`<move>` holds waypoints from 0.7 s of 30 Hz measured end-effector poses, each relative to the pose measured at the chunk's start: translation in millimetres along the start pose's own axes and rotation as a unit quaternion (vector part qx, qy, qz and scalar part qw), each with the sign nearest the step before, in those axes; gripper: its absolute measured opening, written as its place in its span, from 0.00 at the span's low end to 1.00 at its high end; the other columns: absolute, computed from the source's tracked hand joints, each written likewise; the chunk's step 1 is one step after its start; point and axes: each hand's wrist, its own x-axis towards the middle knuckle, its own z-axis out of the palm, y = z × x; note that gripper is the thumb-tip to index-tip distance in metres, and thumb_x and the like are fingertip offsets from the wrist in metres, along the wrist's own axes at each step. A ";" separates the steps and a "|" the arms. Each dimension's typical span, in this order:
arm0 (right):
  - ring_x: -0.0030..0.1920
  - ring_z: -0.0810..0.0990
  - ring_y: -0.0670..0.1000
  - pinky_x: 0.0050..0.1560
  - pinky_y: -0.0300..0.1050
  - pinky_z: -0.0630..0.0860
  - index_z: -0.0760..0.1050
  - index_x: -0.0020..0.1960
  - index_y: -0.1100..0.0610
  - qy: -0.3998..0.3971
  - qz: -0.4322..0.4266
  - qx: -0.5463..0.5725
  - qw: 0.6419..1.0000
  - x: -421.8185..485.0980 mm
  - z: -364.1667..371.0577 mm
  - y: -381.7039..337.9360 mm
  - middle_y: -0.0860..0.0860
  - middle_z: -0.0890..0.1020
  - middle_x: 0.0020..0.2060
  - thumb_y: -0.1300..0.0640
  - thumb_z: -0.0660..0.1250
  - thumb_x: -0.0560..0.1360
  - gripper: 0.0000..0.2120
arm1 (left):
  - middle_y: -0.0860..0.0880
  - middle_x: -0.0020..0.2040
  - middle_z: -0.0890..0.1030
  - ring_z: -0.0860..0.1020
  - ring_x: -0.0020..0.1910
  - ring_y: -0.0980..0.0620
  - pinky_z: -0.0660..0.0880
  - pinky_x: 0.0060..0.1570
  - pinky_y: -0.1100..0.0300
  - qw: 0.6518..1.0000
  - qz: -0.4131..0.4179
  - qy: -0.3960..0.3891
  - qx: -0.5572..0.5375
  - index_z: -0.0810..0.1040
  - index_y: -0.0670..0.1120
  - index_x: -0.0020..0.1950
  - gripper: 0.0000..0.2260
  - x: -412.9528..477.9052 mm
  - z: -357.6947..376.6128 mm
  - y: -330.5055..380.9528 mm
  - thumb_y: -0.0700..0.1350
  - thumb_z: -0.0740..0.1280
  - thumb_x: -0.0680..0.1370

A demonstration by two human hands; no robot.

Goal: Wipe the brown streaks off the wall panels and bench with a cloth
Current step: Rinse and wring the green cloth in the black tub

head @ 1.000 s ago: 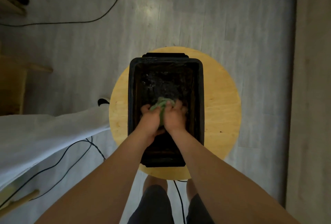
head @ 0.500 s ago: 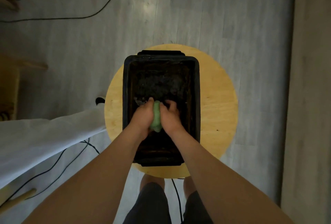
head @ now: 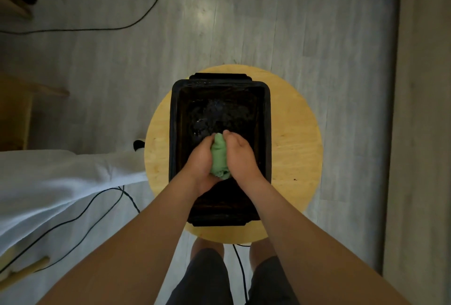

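Observation:
A bunched green cloth (head: 219, 158) is squeezed between my two hands above a black rectangular tub (head: 266, 119). My left hand (head: 200, 160) grips the cloth from the left, and my right hand (head: 240, 157) grips it from the right. Most of the cloth is hidden inside my palms. Dark water glints in the far half of the tub. The tub stands on a round pale wooden stool top (head: 292, 138). No wall panels or bench with brown streaks show in this view.
A white sheet (head: 53, 182) covers something at the left. Black cables (head: 97, 204) run over the grey plank floor (head: 317, 36) at left and top left. Wooden furniture (head: 14, 114) stands at the far left. My knees in dark shorts (head: 202, 278) are below the stool.
The cloth went from a loose wad at my fingertips to a tight roll pressed between both palms. My hands have closed together and turned slightly over the tub.

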 end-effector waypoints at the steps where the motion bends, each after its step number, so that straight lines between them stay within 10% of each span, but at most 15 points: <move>1: 0.56 0.82 0.56 0.64 0.60 0.77 0.81 0.48 0.53 -0.009 -0.004 -0.022 1.000 1.7 0.6 -0.2 0.57 0.83 0.52 0.46 0.58 0.83 0.16 | 0.42 0.61 0.84 0.82 0.61 0.43 0.78 0.57 0.48 1.000 -0.004 -0.007 -0.028 0.82 0.46 0.66 0.24 -0.2 -0.9 -2.0 0.60 0.57 0.84; 5: 0.69 0.69 0.55 0.74 0.59 0.62 0.72 0.58 0.52 0.000 -0.061 -0.257 0.964 13.0 -3.6 -4.4 0.51 0.68 0.64 0.47 0.55 0.86 0.12 | 0.42 0.66 0.82 0.79 0.67 0.42 0.73 0.69 0.43 0.997 0.011 -0.017 -0.068 0.79 0.47 0.71 0.27 -0.4 -3.8 -4.7 0.64 0.56 0.84; 9: 0.69 0.71 0.55 0.64 0.43 0.67 0.61 0.76 0.55 0.025 -0.074 -0.227 0.971 18.0 -15.9 -9.3 0.54 0.62 0.74 0.49 0.60 0.85 0.23 | 0.43 0.61 0.85 0.83 0.58 0.45 0.80 0.51 0.51 0.998 0.056 0.018 0.018 0.77 0.48 0.69 0.22 -1.3 -2.9 2.1 0.61 0.58 0.84; 14: 0.62 0.77 0.59 0.61 0.51 0.73 0.73 0.69 0.56 -0.029 -0.017 -0.291 0.956 20.0 -15.7 -1.8 0.59 0.77 0.63 0.42 0.53 0.86 0.23 | 0.40 0.61 0.83 0.84 0.55 0.42 0.81 0.42 0.51 0.989 0.095 0.091 0.072 0.74 0.45 0.71 0.23 7.7 -5.2 4.6 0.58 0.61 0.82; 21: 0.61 0.77 0.60 0.59 0.50 0.76 0.67 0.73 0.54 -0.028 -0.008 -0.363 0.931 32.8 -2.7 29.7 0.58 0.72 0.65 0.48 0.63 0.84 0.20 | 0.42 0.59 0.82 0.81 0.56 0.42 0.78 0.48 0.50 0.990 0.032 0.120 0.070 0.74 0.48 0.69 0.16 3.1 -16.2 -1.1 0.50 0.59 0.82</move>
